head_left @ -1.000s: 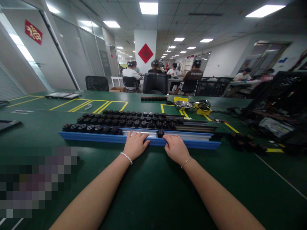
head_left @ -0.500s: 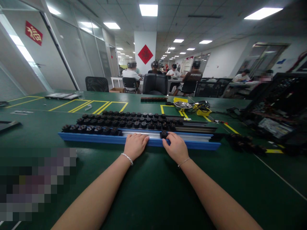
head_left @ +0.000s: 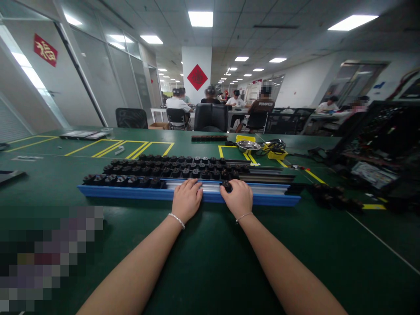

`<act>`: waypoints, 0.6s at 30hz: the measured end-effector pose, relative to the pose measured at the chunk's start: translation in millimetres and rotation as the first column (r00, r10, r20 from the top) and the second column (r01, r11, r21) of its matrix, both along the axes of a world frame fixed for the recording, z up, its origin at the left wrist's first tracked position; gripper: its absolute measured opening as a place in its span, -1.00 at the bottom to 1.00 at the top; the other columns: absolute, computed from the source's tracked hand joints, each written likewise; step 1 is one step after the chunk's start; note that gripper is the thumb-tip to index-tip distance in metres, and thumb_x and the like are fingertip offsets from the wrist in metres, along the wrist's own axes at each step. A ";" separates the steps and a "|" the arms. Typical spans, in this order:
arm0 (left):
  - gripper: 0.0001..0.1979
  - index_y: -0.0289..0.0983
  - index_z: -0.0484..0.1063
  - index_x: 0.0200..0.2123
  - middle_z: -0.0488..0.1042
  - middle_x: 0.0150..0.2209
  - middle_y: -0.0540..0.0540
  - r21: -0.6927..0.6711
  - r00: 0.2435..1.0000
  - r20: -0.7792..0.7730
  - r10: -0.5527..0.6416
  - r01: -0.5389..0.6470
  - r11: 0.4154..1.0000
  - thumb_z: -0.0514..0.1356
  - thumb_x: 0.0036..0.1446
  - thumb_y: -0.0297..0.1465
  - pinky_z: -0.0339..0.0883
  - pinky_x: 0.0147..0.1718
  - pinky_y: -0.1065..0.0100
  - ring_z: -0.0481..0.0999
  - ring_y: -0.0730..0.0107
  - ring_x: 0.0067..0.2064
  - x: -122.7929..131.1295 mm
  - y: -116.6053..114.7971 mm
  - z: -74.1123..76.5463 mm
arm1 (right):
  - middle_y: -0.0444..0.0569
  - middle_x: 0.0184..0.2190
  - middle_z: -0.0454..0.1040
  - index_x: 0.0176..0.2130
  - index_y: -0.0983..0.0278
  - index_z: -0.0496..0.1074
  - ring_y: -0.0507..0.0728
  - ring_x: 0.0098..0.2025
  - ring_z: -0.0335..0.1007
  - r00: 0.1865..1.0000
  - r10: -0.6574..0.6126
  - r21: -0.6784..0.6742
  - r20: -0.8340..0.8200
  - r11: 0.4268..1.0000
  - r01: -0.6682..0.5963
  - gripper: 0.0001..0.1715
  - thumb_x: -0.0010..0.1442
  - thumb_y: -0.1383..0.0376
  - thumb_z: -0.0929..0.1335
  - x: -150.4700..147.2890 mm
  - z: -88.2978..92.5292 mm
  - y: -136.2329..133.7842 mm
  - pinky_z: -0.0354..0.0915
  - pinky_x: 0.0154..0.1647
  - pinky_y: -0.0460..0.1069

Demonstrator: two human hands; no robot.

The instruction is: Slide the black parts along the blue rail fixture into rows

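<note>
A long blue rail (head_left: 111,192) with a silver inner channel lies across the table in front of me. Several black socket-like modules (head_left: 133,181) sit in a row in its left part. My left hand (head_left: 187,199) grips the rail near its middle, fingers over the channel and thumb along the right side. Between the thumb and fingers of my right hand (head_left: 239,197) is a single black module (head_left: 226,187), tilted at the channel. Its underside is hidden, so I cannot tell whether it touches the rail. Behind stand further rails (head_left: 269,177) carrying rows of black modules.
Loose black parts (head_left: 334,197) lie to the right beside a dark open-framed unit (head_left: 370,157). Farther back are a metal bowl (head_left: 248,146), a yellow tray (head_left: 277,154) and a short dark strip (head_left: 209,138). People sit at tables beyond.
The black module in my right hand has tipped from upright to tilted, and that hand has turned over it. My left hand stays on the rail, its fingers a little more spread.
</note>
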State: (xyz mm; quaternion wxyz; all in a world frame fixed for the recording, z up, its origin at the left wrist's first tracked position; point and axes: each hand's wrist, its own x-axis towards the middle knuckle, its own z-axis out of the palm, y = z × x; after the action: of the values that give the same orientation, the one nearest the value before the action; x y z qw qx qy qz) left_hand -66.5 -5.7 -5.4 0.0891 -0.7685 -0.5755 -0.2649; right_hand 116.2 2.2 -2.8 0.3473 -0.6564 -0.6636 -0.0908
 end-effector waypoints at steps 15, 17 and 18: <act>-0.69 -0.17 0.43 -0.13 0.40 0.08 -0.05 0.050 1.000 0.011 0.002 -0.002 0.999 -0.07 0.25 -0.27 0.18 0.00 0.14 0.29 0.22 0.13 -0.3 1.4 -2.1 | 0.08 -0.23 0.49 -0.28 0.34 0.46 0.19 -0.14 0.33 0.999 -0.029 0.018 -0.029 0.999 0.030 -0.66 0.09 0.14 0.29 9.2 -3.8 2.8 0.16 -0.08 0.03; -0.69 -0.17 0.43 -0.13 0.40 0.08 -0.05 0.060 1.000 0.011 -0.003 0.003 0.998 -0.06 0.25 -0.27 0.19 0.00 0.14 0.30 0.22 0.13 -0.8 1.7 -3.2 | 0.08 -0.25 0.49 -0.29 0.34 0.46 0.18 -0.15 0.32 0.999 -0.022 0.029 -0.033 0.999 0.023 -0.67 0.09 0.14 0.29 10.7 -4.6 3.0 0.16 -0.09 0.02; -0.69 -0.18 0.43 -0.13 0.40 0.08 -0.05 0.064 1.000 0.010 -0.007 0.006 0.998 -0.06 0.25 -0.27 0.19 0.00 0.14 0.30 0.22 0.13 -1.1 1.7 -3.6 | 0.08 -0.26 0.49 -0.29 0.34 0.46 0.18 -0.16 0.32 0.999 -0.018 0.034 -0.033 0.999 0.019 -0.67 0.09 0.14 0.29 11.6 -5.0 3.1 0.16 -0.10 0.02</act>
State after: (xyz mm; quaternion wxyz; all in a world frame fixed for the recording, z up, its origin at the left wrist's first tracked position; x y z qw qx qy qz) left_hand -67.6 -4.0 -9.0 0.1098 -0.7657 -0.5648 -0.2875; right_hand 127.8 5.3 -7.9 0.3681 -0.6580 -0.6500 -0.0947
